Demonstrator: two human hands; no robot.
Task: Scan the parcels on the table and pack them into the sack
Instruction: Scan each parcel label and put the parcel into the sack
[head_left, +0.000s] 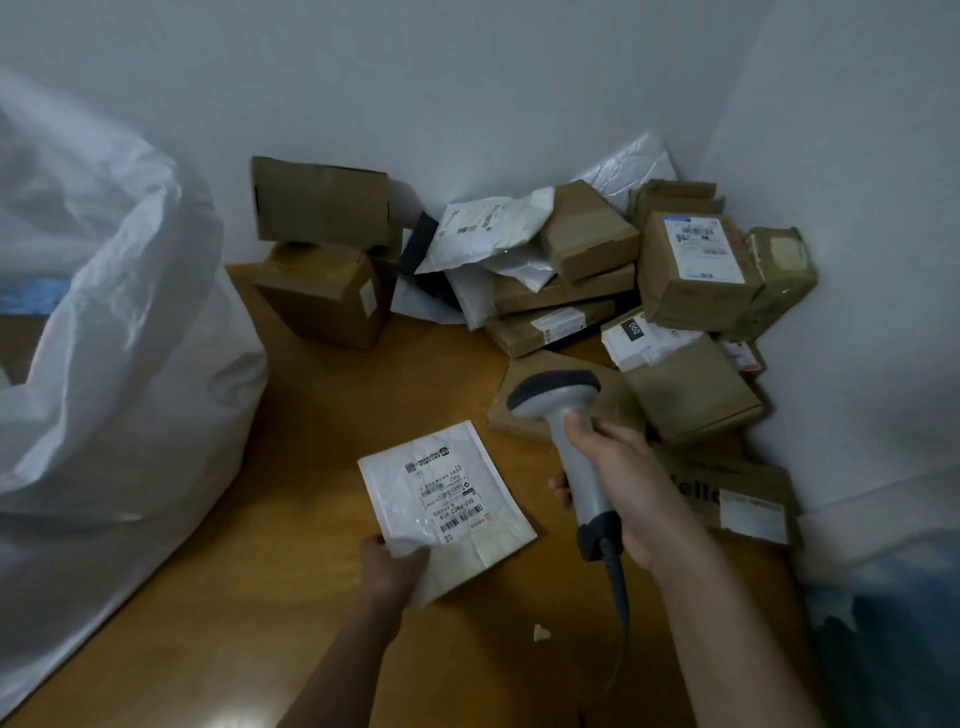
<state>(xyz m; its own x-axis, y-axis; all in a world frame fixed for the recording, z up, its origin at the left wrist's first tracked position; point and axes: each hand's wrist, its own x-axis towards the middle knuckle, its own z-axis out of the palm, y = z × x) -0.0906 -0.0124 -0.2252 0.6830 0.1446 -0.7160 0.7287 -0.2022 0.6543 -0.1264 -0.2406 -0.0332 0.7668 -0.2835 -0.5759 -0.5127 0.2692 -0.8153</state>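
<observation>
Head view, near first: left hand (394, 564) pinches the near corner of a flat white mailer (447, 506), thumb on top, fingers curled under. Mailer is held above the wooden table (322, 467), label side up, barcode (461, 517) visible toward its near-right part. Its long axis runs from the near-right corner up to the far-left, tilted diagonally against the table edge.

Right hand (621, 488) is wrapped tight round the handle of a grey barcode scanner (571, 431), index finger up near the trigger, cord trailing back toward the wrist. Scanner head sits right of and beyond the mailer, apart from it, and looks aimed past the mailer's far edge, not at the label; exact window direction hard to tell.

Key relation: barcode lies left of and nearer than the scanner head. Likely next move is tipping the scanner head down and leftward, or lifting the mailer's label up toward it. Right hand does the aiming; left hand is the one nearer the sack.

White sack (119, 364) stands at the left, mouth open, well apart from the mailer, on the left hand's side, so the drop would go leftward.

Farther back: pile of parcels (623, 291), brown boxes and white poly bags, stacked in the corner against the wall, still unpacked. Task looks early to midway.
</observation>
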